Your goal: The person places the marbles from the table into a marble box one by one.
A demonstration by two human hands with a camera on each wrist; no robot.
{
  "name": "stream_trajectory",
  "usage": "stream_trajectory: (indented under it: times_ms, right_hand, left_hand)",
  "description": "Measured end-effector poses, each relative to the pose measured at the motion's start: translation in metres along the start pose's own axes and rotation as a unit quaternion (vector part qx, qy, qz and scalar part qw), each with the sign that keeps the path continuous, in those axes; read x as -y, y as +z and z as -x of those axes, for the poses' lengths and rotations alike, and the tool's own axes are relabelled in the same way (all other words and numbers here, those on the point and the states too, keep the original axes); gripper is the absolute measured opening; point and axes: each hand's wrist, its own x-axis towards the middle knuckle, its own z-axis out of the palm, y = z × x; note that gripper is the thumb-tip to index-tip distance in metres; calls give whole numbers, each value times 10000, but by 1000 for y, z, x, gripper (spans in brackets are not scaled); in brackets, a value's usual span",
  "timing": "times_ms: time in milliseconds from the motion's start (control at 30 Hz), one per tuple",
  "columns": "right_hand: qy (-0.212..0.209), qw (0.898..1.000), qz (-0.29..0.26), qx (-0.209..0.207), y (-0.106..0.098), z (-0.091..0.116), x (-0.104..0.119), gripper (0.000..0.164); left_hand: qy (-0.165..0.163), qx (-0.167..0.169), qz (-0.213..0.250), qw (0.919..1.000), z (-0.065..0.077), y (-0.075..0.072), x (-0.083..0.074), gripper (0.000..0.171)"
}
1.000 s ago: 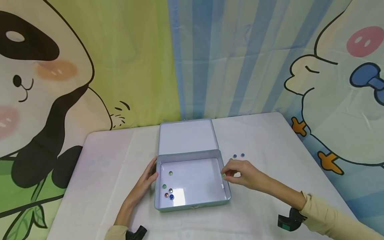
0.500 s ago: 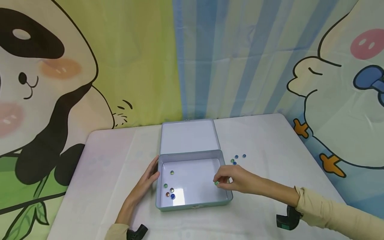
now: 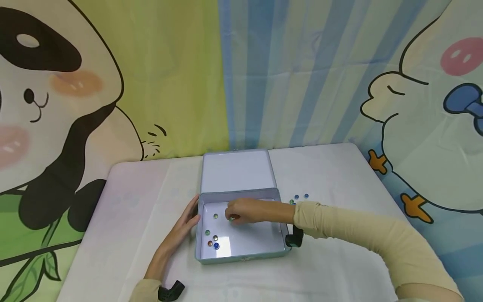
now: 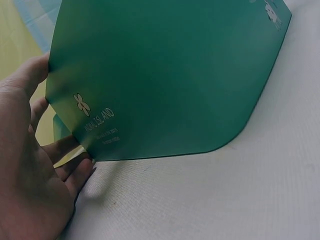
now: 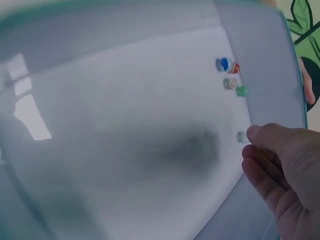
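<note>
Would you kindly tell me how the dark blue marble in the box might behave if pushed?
The dark blue marble looks round, so it would probably roll easily. Its glassy shine suggests a slippery surface. The box has raised walls that would likely contain it.

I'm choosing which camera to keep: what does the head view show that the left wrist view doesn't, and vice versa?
Only the head view: the right hand, marbles inside the box, and more marbles to its right.
Only the left wrist view: printed lettering on the box's green outside.
Both: the left hand touching the box, and the white tabletop.
</note>
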Motion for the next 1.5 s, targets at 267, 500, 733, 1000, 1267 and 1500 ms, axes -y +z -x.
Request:
stream_trajectory:
  times_ms: [267,500,733,1000,1267,1500]
  right_hand:
    - [-209,9984,282,446,22,-39,-8,13]
    - [-231,9994,53,265,32,-45,-11,12]
    - [-241,9996,-5,174,35,-45,-13,12]
    - [-178,9997,-168,88,20,-29,-6,24]
    - [-277,9927,-892,-758,-16,43,30,23]
    - [-740,9695,-1462,-1824,-4,128,44,21]
  left_hand:
    - [61,79,84,9999,1,1,3,60]
    - [70,69,72,9999,2,-2,1,60]
    - [96,79,92,9999,1,-2,1,60]
    - [110,50,49,9999,0,-1,1,60]
    - [68,-58,-27,10000,3,-1,0,61]
    - [46,-8,11,10000,2,-1,-1,59]
